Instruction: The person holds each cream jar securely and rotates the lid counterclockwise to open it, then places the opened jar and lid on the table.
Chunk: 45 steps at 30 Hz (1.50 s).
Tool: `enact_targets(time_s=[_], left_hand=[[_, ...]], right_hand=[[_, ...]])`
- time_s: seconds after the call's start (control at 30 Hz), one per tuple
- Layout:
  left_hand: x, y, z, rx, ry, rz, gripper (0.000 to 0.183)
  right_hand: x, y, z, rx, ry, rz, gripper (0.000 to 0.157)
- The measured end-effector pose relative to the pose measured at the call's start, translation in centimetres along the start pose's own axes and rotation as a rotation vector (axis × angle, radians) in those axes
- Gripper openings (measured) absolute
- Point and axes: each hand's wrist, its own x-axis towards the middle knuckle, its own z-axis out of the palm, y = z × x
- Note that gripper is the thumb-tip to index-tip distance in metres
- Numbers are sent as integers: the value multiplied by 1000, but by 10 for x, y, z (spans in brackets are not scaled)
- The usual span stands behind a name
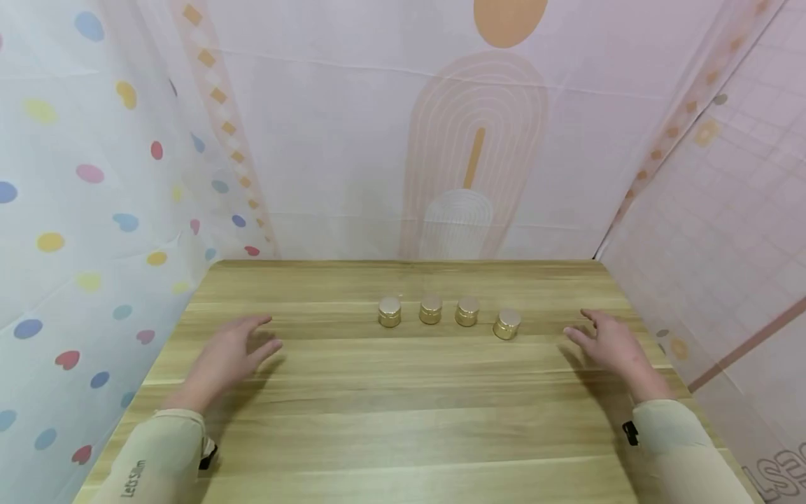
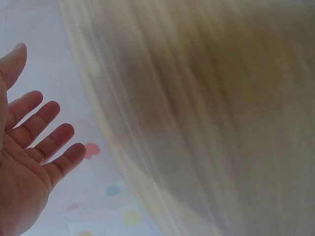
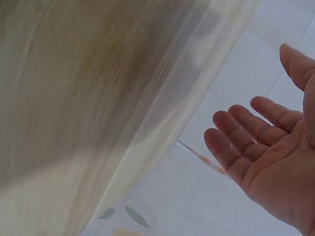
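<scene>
Several small gold lidded jars stand upright in a loose row toward the back of the wooden table. From left to right in the head view they are the first jar (image 1: 390, 312), the second jar (image 1: 431, 309), the third jar (image 1: 467, 311) and the fourth jar (image 1: 506, 324), which sits slightly nearer. My left hand (image 1: 228, 355) is held over the table's left side, well apart from the jars, its palm (image 2: 22, 182) bare and fingers spread. On the other side my right hand (image 1: 609, 343) hovers near the right edge, closest to the fourth jar, holding nothing, its fingers (image 3: 241, 132) loosely extended.
The wood-grain table (image 1: 403, 420) ends at a pale patterned cloth backdrop (image 1: 327, 140). A dotted cloth (image 1: 88, 280) hangs along the left, and a pinkish grid-patterned cloth (image 1: 724, 245) along the right.
</scene>
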Motion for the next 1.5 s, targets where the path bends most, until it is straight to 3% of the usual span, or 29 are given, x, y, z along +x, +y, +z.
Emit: enact_targets(time_s=[1.0,1.5], left_hand=[[5,25,12,-16,-34,48,66],[4,43,23,-12,24,143,59]], right_hand=[[6,-16,8,93,-38,-58,80],[8,-22,12,99,-46,-66,80]])
